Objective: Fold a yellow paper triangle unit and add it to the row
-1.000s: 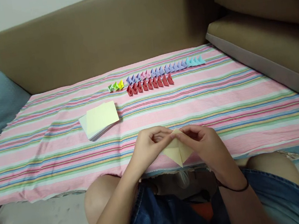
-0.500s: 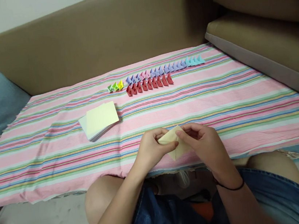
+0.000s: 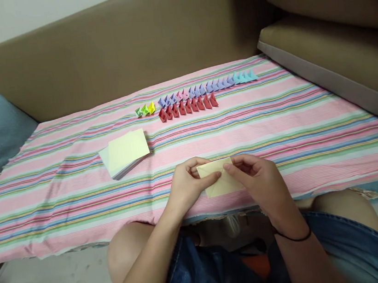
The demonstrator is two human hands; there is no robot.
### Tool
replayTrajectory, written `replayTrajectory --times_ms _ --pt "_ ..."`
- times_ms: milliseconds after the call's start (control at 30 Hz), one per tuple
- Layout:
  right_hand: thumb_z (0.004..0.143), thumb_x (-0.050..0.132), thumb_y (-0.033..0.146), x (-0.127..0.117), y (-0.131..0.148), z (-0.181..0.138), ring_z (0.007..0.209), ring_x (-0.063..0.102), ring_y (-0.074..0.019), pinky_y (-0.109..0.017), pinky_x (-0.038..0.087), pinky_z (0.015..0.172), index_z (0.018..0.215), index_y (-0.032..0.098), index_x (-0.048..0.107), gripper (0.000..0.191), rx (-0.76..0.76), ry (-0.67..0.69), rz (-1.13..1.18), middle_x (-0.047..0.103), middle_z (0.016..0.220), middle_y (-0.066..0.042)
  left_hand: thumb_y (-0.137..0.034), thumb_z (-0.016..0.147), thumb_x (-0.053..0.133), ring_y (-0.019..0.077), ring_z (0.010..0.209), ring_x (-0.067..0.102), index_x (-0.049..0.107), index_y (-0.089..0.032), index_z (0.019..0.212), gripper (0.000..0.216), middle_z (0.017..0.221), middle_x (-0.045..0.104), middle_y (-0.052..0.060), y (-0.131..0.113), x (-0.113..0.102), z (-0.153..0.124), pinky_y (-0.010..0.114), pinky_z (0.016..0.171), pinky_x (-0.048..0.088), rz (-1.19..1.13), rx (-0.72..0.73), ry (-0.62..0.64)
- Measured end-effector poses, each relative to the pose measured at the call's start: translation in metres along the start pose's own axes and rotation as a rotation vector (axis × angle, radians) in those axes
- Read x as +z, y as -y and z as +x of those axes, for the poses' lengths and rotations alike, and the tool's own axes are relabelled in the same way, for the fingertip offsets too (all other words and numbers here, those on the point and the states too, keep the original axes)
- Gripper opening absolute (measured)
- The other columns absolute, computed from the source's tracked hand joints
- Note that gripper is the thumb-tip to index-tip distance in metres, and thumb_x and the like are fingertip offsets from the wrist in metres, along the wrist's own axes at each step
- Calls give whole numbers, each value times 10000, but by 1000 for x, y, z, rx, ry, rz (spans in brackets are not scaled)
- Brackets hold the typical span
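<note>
A pale yellow sheet of folding paper (image 3: 220,185) with crease lines is held up just above the near part of the cloth. My left hand (image 3: 190,182) grips its left side, thumb lying across the front and fingers behind. On the right side my right hand (image 3: 261,179) pinches the paper near its upper edge between thumb and fingers. The fingertips behind the paper are hidden. Farther off to the left lies a stack of paper sheets (image 3: 128,150), pale yellow on top, with bluish-white ones showing beneath.
Small folded paper pieces stand in rows: red ones (image 3: 188,107), purple ones (image 3: 219,84), pink ones (image 3: 182,95), light blue ones (image 3: 245,76), and green and yellow ones (image 3: 145,110). They rest on a striped cloth (image 3: 77,193). Behind is a brown backrest (image 3: 121,53); cushions (image 3: 331,58) are stacked right.
The paper has turned in my hands, from a pointed, diamond-like position to one with a nearly level upper edge. Both hands keep hold of it and have shifted slightly.
</note>
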State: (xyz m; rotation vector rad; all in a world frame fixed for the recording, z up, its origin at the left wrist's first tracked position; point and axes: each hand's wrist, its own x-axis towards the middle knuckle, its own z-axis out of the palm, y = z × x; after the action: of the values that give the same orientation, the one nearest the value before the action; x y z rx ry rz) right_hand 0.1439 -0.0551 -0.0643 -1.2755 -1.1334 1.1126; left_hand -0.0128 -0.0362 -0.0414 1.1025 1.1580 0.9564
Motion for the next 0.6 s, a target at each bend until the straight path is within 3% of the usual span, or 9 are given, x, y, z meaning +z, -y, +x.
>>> replayTrajectory --times_ms 300,433,500,600 --pt "720 734 334 -6 -1 1 685 648 -152 -249 525 630 779 201 689 152 -5 -29 5 700 732 -6 -232 546 848 97 590 628 680 -131 748 281 640 696 5 -11 -28 6 199 631 497 39 81 -155" --pt "739 718 373 -10 -3 2 712 658 -175 -282 535 654 815 197 696 193 -24 -71 -16 705 755 -23 -269 608 817 125 661 647 669 -140 797 274 667 691 11 -16 -42 9 244 702 514 43 209 -280" --pt "746 708 386 -11 -4 2 708 657 -183 -294 537 651 813 194 691 204 -36 -68 -32 704 751 -28 -281 652 787 138 743 653 656 -144 866 285 744 696 26 -16 -39 9 260 752 514 60 259 -221" --pt "759 688 389 -8 -2 1 702 656 -187 -298 534 644 805 192 681 203 -38 1 -46 706 753 -34 -248 631 793 142 775 642 614 -168 1019 434 872 695 36 -10 -25 6 256 723 508 103 174 98"
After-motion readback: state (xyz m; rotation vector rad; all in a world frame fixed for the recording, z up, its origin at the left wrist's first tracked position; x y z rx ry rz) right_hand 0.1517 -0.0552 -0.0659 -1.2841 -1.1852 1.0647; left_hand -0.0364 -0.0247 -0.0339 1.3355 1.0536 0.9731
